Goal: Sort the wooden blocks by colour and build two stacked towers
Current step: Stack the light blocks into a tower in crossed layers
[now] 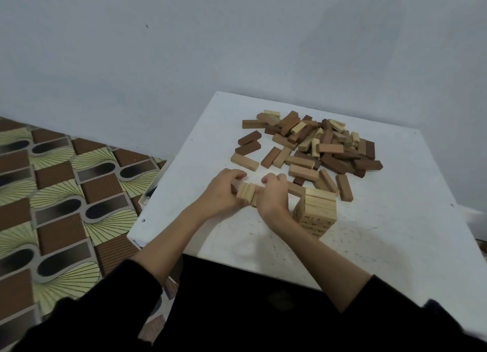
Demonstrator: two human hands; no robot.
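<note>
Pale wood: a small row of light blocks (246, 192) stands side by side between both hands, near the table's 9 o'clock edge.
Left hand (224, 191): fingers curled over the row's left end, gripping it.
Right hand (272, 193): fingers curled over the row's right end, pinching it from the other side.
Light tower (316, 212): pale blocks in crossed layers, just at 3 o'clock of the right hand, touching the wrist or nearly so; I cannot tell which.
Loose pile (313, 146): mixed light, mid-brown and dark blocks heaped at 12 o'clock of the hands, with strays lying apart around its edge.
Table (395, 233): white, speckled top, against a grey wall (184, 48).
Floor (52, 193): patterned brown and green covering at 9 o'clock.
Sleeves (408, 312): black, pushed up the forearms.
</note>
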